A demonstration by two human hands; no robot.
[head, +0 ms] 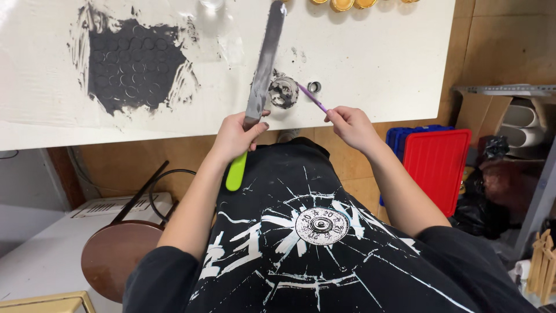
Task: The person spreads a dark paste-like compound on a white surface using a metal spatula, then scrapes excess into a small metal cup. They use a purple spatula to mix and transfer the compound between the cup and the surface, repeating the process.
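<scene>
Here, left hand (234,136) gripping palette knife (263,64), table edge (145,130) close

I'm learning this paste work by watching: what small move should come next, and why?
Probably work the tip of the purple stick further around the small round piece. The right hand holds the stick against its edge, and grey paste coats it. The left hand keeps the paste-smeared spatula raised alongside, so it seems idle for now.
</scene>
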